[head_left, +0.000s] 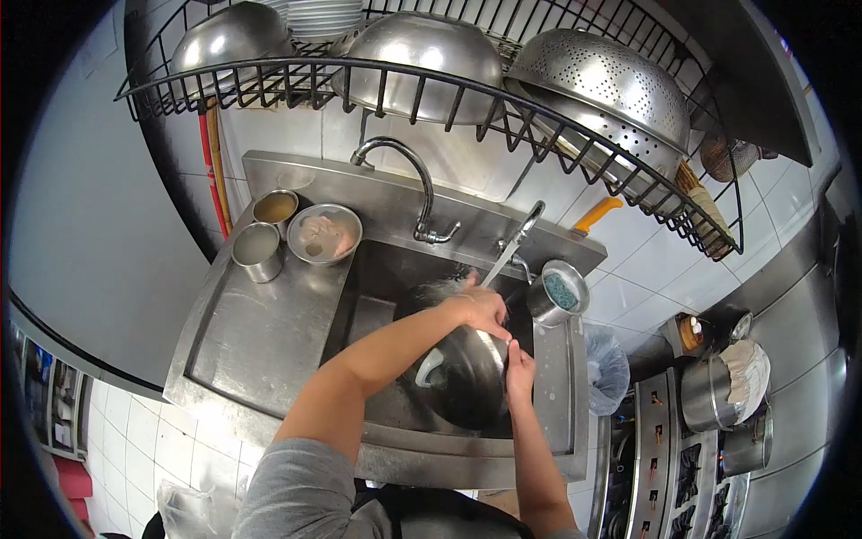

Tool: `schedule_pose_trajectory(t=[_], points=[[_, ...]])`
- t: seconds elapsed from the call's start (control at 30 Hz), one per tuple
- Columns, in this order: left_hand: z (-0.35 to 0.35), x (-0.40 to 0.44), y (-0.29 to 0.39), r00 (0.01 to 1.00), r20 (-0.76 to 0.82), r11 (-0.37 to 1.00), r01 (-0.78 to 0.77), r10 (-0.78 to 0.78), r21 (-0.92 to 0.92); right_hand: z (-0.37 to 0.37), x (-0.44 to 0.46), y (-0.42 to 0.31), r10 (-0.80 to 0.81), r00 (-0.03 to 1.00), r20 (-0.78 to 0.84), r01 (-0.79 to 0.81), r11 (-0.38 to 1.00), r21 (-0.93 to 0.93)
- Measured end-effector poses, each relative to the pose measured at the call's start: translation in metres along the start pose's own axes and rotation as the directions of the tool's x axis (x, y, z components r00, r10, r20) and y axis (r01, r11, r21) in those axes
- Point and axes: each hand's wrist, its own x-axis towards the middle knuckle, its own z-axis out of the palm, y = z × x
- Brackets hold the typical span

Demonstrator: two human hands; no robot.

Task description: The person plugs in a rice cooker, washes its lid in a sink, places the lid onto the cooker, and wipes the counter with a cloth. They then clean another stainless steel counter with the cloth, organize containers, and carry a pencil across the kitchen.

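Note:
A large round metal pot (462,382), dark on the side facing me and bright along its rim, sits tilted in the sink basin (364,341). A pale loop handle (430,368) stands out on its left side. My right hand (520,370) is closed on the pot's right rim, thumb up. My left hand (482,307) lies across the far edge of the pot, beneath the water from the right tap (530,218); splashes and blur hide its fingers. Both hands nearly meet at the rim.
On the left drainboard stand two metal cups (258,251) (276,207) and a bowl (325,234) with pinkish pieces. A metal pot with a blue-green scrubber (561,292) sits right of the basin. Overhead, a black wire rack (395,67) holds bowls and a colander (602,85). Stove (660,449) at right.

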Motion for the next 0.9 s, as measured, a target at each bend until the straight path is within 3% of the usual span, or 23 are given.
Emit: schedule_pose_trajectory(t=[0.07, 0.1, 0.2, 0.27, 0.3, 0.33, 0.4, 0.47, 0.53, 0.57, 0.67, 0.77, 0.8, 0.83, 0.87, 0.9], points=[[0.005, 0.011, 0.002, 0.989, 0.129, 0.996, -0.071, 0.078, -0.058, 0.005, -0.007, -0.014, -0.024, 0.998, -0.058, 0.024, 1.000, 0.010], [-0.001, 0.009, -0.004, 0.988, 0.109, 0.993, -0.106, 0.111, -0.048, 0.000, -0.007, -0.019, -0.018, 0.999, -0.050, 0.018, 1.000, 0.011], [-0.024, -0.004, -0.032, 0.981, 0.142, 0.965, -0.094, 0.132, -0.246, -0.011, -0.001, -0.021, -0.017, 0.992, -0.125, 0.027, 0.996, 0.082], [-0.037, -0.025, -0.063, 0.987, 0.160, 0.934, 0.076, -0.021, -0.349, -0.027, 0.001, -0.015, 0.023, 0.982, -0.189, 0.011, 0.984, 0.175], [-0.033, -0.037, -0.088, 0.991, 0.084, 0.885, 0.129, -0.102, -0.447, -0.040, -0.002, -0.015, 0.016, 0.986, -0.164, 0.019, 0.977, 0.211], [-0.027, -0.051, -0.114, 0.982, 0.019, 0.822, 0.168, -0.188, -0.544, -0.050, -0.004, -0.007, 0.006, 0.985, -0.172, 0.046, 0.954, 0.297], [-0.020, -0.090, -0.132, 0.953, -0.131, 0.606, 0.066, -0.275, -0.793, -0.062, -0.004, 0.009, -0.016, 0.981, -0.193, 0.105, 0.882, 0.459], [0.007, -0.107, -0.171, 0.913, -0.004, 0.437, 0.191, -0.408, -0.879, -0.058, -0.013, 0.012, 0.049, 0.971, -0.234, 0.081, 0.852, 0.518], [0.024, -0.109, -0.170, 0.914, -0.052, 0.191, 0.028, -0.401, -0.981, -0.049, -0.011, 0.023, 0.100, 0.962, -0.255, 0.057, 0.838, 0.543], [0.027, -0.104, -0.166, 0.872, -0.050, 0.127, 0.014, -0.486, -0.992, -0.050, -0.006, 0.030, 0.047, 0.973, -0.227, 0.060, 0.896, 0.441], [-0.010, -0.095, -0.124, 0.897, -0.127, 0.399, 0.059, -0.422, -0.915, -0.056, 0.016, 0.020, -0.106, 0.993, -0.053, 0.109, 0.992, 0.057], [-0.011, -0.045, -0.092, 0.968, -0.138, 0.817, 0.096, -0.209, -0.569, -0.018, 0.028, -0.056, -0.251, 0.929, 0.271, 0.326, 0.902, -0.282], [-0.010, -0.030, -0.078, 0.981, -0.145, 0.911, 0.059, -0.128, -0.408, -0.001, 0.040, -0.048, -0.329, 0.898, 0.293, 0.422, 0.831, -0.361], [-0.007, -0.019, -0.066, 0.984, -0.127, 0.921, 0.068, -0.126, -0.385, 0.013, 0.040, -0.055, -0.348, 0.894, 0.282, 0.441, 0.795, -0.417], [-0.006, -0.011, -0.056, 0.986, -0.111, 0.930, 0.078, -0.125, -0.360, 0.020, 0.037, -0.055, -0.309, 0.933, 0.183, 0.359, 0.826, -0.435], [-0.007, -0.008, -0.052, 0.987, -0.097, 0.939, 0.089, -0.127, -0.332, 0.018, 0.040, -0.040, -0.240, 0.961, 0.136, 0.271, 0.914, -0.302]])
